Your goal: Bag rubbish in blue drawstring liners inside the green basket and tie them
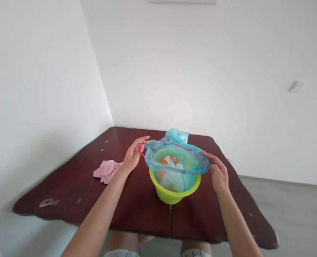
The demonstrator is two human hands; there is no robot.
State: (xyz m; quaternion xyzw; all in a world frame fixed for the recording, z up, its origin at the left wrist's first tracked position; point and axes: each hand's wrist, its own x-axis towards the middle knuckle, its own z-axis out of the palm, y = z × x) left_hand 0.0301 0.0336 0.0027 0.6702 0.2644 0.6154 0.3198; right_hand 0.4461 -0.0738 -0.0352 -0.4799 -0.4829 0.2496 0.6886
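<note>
A translucent blue drawstring bag (158,169) with a red drawstring is stretched open at the mouth over a yellow-green plastic basket (167,196). My left hand (133,156) grips the bag's left edge, with a loop of red string by the thumb. On the opposite side, my right hand (218,175) has its fingers closed on the right edge. Part of the bag hangs down inside the basket. Through the mouth, white and orange crumpled wrappers (170,160) show; whether they lie inside the bag or behind its film, I cannot tell.
Behind the basket, a bunched blue plastic bag (175,136) sits on the dark red-brown table (80,203). A pink cloth (107,171) lies to the left, near my left forearm. White walls border the table's far and left sides. My legs are under the front edge.
</note>
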